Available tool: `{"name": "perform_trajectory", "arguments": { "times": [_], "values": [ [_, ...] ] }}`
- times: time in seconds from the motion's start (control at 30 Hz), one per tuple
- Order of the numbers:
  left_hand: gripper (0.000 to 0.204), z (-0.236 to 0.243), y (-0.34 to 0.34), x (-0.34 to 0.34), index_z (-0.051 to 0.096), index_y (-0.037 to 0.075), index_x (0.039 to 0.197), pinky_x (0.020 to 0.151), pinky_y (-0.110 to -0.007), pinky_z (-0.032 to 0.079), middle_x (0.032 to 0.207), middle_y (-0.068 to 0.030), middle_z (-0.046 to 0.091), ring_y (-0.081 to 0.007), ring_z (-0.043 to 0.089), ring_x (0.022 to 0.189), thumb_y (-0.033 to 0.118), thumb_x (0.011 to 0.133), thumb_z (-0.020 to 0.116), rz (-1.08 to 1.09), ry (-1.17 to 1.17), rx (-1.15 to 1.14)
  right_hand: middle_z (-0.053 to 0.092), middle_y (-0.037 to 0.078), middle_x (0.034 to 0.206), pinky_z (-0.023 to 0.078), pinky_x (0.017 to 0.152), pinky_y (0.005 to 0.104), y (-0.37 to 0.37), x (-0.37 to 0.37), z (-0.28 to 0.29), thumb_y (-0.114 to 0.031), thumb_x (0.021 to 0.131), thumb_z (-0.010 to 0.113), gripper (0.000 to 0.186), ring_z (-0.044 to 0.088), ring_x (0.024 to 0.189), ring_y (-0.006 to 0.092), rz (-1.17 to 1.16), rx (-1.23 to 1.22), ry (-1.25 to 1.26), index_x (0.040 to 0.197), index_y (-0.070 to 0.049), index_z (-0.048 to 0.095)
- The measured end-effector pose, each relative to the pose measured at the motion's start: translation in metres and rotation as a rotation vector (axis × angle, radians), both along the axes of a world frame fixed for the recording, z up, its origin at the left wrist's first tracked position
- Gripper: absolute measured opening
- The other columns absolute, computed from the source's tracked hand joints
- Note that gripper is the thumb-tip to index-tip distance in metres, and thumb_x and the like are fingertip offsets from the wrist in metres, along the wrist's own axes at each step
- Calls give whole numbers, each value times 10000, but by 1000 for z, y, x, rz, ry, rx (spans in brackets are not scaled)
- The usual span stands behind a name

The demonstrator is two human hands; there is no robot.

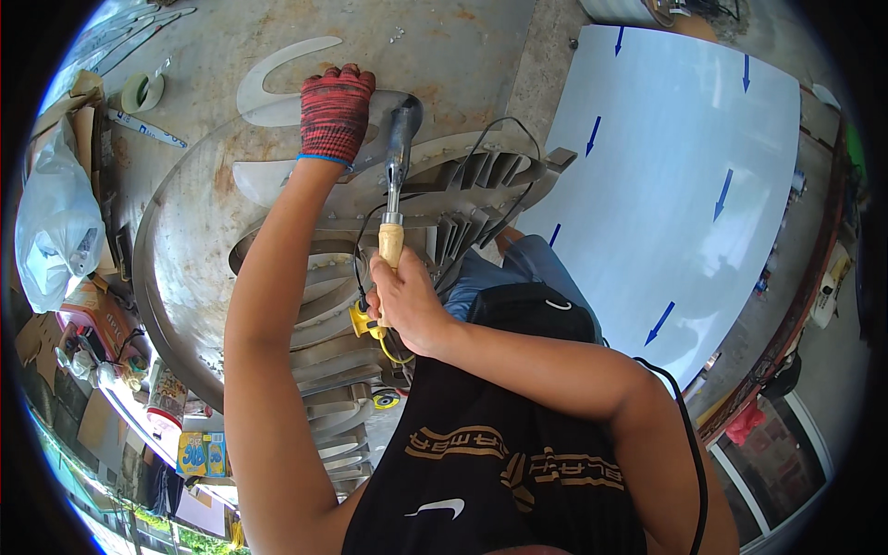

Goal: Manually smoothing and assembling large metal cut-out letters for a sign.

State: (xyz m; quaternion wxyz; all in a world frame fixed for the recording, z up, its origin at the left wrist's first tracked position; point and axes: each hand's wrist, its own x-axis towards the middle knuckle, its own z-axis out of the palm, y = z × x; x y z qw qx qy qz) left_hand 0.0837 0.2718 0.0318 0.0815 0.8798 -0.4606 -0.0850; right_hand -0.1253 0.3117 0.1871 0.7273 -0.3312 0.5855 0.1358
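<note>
My left hand [338, 116], in a red and black knit glove, rests with curled fingers over flat, curved metal cut-outs [264, 85]; what is under the fingers is hidden. My right hand [413, 307] is closed around the wooden handle of a soldering iron [393, 245]. Its metal shaft points away from me, and its dark, thick head [403, 116] lies just right of the glove, over the metal. Beneath and nearer me are curved metal frames [342, 277] with upright strips. Beside my right hand is a yellow object [363, 319] with a yellow cord.
A rusty metal sheet [444, 37] underlies the work. To the right stands a large pale panel [675, 176] with blue arrows. Along the left lie a roll of tape [141, 92], a plastic bag [60, 217], a can [166, 398] and a blue-yellow box [201, 453]. A black cable [518, 125] loops over the frames.
</note>
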Motion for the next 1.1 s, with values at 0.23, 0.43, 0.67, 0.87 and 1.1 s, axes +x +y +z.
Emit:
{"name": "perform_trajectory", "arguments": {
  "times": [0.23, 0.43, 0.67, 0.87, 1.1],
  "values": [
    [606, 6, -1, 1, 650, 160, 1123, 911, -474, 481, 1172, -86, 654, -293, 634, 1123, 287, 579, 884, 0, 69, 23, 520, 32, 768, 420, 437, 306, 6, -5, -13, -211, 1078, 550, 204, 503, 506, 119, -356, 132, 32, 1109, -55, 422],
    [607, 3, 0, 1, 652, 157, 1120, 921, -477, 480, 1174, -85, 657, -295, 636, 1123, 288, 578, 891, 5, 45, 4, 488, 15, 864, 472, 538, 269, -3, 11, 14, -231, 1085, 549, 185, 520, 657, 93, 8, -25, 106, 1097, -74, 451],
    [588, 10, -1, 1, 656, 155, 1117, 917, -472, 483, 1168, -84, 658, -288, 639, 1117, 296, 592, 880, -4, 70, 32, 485, 12, 869, 484, 562, 271, 0, 19, 19, -230, 1083, 550, 180, 535, 683, 98, 4, -16, 119, 1100, -80, 452],
    [583, 4, 1, 0, 658, 161, 1115, 909, -468, 485, 1154, -77, 659, -281, 643, 1109, 295, 591, 876, 2, 30, -25, 507, 22, 867, 500, 596, 293, 3, 25, 22, -213, 1076, 563, 169, 549, 689, 113, -19, -32, 62, 1104, -69, 478],
    [575, 1, 1, 1, 663, 163, 1107, 913, -472, 485, 1149, -83, 662, -286, 643, 1110, 286, 588, 878, 11, 38, -30, 552, 28, 829, 501, 633, 298, 6, 27, 17, -246, 1069, 593, 205, 558, 694, 128, -35, -14, 63, 1103, -71, 494]
  ]
}}
